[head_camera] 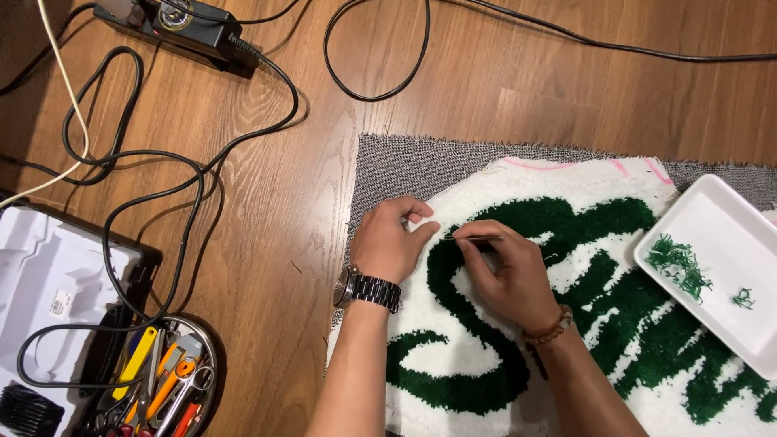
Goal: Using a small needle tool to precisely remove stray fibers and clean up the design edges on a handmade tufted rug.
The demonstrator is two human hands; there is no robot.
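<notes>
My right hand point(506, 271) pinches thin metal tweezers point(473, 238), their tips laid at the edge of a dark green letter on the tufted rug point(566, 267), a white pile with green script on grey backing, spread on the wood floor point(275, 243). My left hand point(391, 241), loosely curled and holding nothing, presses the white pile just left. A white tray point(728, 267) with green yarn clippings point(680, 265) rests at right; a bowl of tools point(166, 380) sits near left.
</notes>
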